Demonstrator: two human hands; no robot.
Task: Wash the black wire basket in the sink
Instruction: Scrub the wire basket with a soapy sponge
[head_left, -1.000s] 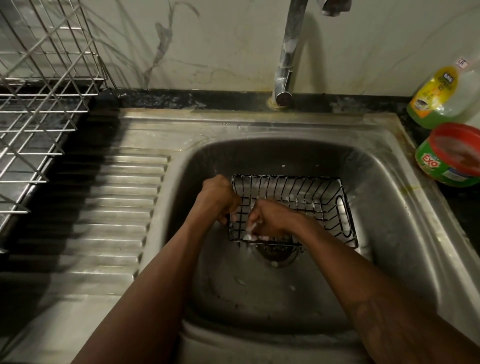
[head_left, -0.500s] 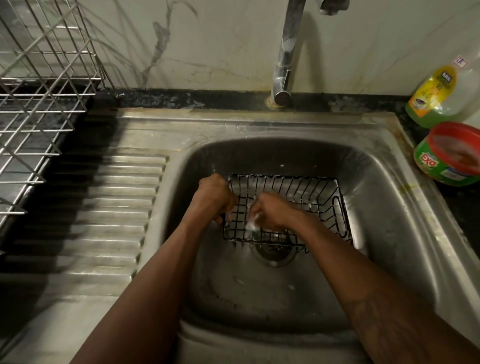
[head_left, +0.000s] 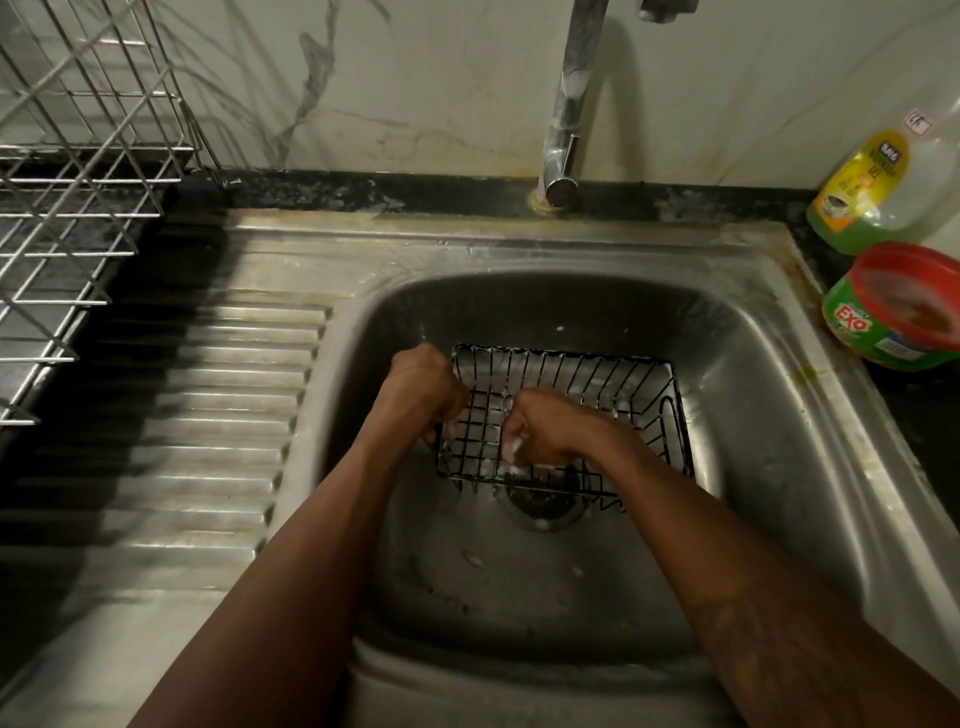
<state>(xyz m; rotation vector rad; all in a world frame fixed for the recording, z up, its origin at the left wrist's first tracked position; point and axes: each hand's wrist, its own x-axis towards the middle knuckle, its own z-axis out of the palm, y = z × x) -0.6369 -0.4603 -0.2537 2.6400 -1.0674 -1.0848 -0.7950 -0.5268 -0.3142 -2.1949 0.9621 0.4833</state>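
The black wire basket (head_left: 623, 395) sits in the bowl of the steel sink (head_left: 753, 395), at the centre of the frame. Its near edge lies over the round drain (head_left: 540, 512), and it looks slightly tilted, though the blur makes this hard to judge. The left hand (head_left: 423, 395) is at the basket's left end, its fingers curled round the end wires and gripping them. The right hand (head_left: 545, 428) reaches inside the basket, knuckles up, with its fingers curled down onto the wire floor near the front left corner. White foam shows at those fingertips and on the wires just beside them. Whether the fingers hold a scrubber or only press on the wire, I cannot tell. Flecks of foam lie on the sink floor in the lower part of the frame.

The tap (head_left: 569, 114) rises from the back rim at upper centre. The ridged draining board (head_left: 208, 405) spreads to the left of the bowl, and a steel wire dish rack (head_left: 78, 171) fills the upper left corner. On the dark table at the right edge stands a bottle of green dish liquid (head_left: 867, 192). Just in front of it is a green tub with a red lid (head_left: 898, 312).
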